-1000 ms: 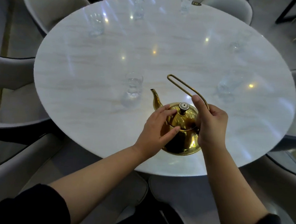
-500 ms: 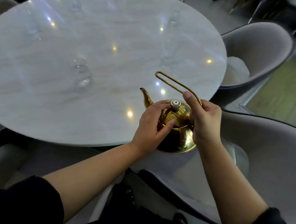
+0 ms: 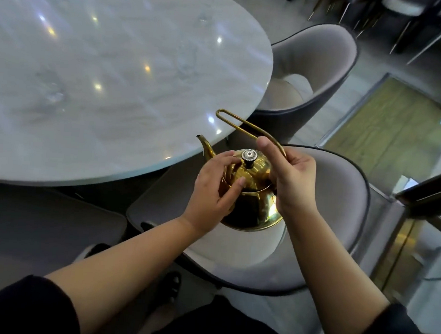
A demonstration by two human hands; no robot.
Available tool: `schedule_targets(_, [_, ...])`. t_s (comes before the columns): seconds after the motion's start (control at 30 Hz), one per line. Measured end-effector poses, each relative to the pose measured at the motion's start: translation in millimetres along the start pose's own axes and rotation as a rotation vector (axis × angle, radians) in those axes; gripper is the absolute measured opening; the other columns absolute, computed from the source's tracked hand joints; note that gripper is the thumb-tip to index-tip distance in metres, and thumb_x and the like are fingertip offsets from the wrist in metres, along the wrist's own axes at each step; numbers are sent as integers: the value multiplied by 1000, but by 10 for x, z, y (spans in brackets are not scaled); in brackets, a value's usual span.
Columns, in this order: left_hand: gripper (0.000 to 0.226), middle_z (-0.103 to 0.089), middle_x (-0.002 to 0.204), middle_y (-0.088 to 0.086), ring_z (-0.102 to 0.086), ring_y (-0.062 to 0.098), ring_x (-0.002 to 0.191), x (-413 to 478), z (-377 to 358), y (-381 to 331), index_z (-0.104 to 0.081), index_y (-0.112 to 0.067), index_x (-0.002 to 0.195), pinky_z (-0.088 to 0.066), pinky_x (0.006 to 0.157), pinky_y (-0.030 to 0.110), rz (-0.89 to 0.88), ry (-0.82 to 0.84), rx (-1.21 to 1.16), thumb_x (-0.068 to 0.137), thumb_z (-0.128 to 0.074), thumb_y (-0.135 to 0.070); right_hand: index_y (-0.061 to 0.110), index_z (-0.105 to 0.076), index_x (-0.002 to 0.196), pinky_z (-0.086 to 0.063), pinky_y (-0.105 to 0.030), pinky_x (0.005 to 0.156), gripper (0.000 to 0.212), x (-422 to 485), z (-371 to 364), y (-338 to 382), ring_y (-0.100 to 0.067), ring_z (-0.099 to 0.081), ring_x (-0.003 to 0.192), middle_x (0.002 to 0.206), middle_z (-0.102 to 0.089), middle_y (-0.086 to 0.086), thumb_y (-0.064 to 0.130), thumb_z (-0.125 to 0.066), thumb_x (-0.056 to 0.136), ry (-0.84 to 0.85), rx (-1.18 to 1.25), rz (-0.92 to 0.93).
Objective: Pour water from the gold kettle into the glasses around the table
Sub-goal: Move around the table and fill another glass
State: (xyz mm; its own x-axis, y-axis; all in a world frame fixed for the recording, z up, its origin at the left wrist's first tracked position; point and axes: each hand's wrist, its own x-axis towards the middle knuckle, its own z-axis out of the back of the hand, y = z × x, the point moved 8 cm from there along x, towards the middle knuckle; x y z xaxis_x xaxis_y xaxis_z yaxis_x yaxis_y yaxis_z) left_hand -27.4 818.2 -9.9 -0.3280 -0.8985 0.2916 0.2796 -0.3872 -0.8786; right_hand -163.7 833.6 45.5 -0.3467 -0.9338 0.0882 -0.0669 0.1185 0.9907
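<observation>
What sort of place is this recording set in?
Probably a dining room, though I cannot tell whether in a home or a restaurant. There is a large round marble table with blurred drinking glasses set out on it, padded tub chairs around it, and a gold kettle for serving.

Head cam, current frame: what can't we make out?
All head view.
- Water level in the shiny gold metal kettle: opaque body, lid on.
- Clear drinking glasses on the round white marble table: motion-blurred, fill unreadable.
- Table's left side: cut by frame edge.
- Kettle's left flank: covered by left hand.
</observation>
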Motion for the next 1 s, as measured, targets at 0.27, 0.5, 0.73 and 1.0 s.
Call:
schedule_targets(0.27, [37,-41,132,-18,-38,2,127,-53,-345,-200,-40,-36,126,-36,108,46,-10,90,31,91,-48,-43,6,-41,48,-29,-17,41,51,-142,448,45,-6,-28,36,37,-32,12,35,-76,72,-80,33,1])
schedule_targets(0.5, [35,-45,135,-11,-39,5,127,84,-463,-290,-40,-36,126,-35,107,49,-44,125,27,92,-48,-41,14,-40,46,-29,-16,41,48,-63,611,46,-4,-28,35,36,-33,12,26,-73,78,-137,66,28])
schedule_targets(0.73, [39,-45,136,-10,-40,7,128,253,-684,-213,-42,-31,128,-36,107,47,-16,95,40,91,-47,-44,14,-41,45,-31,-16,42,48,225,793,-48,-4,-31,35,36,-34,11,34,-75,71,-45,73,11])
schedule_targets(1.0, [41,-48,133,-6,-44,12,125,607,-1249,-211,-45,-23,128,-38,104,47,33,-117,62,91,-48,-40,-5,-45,50,-40,-18,47,45,880,1226,-230,-7,-41,38,39,-43,9,18,-71,79,182,59,-29])
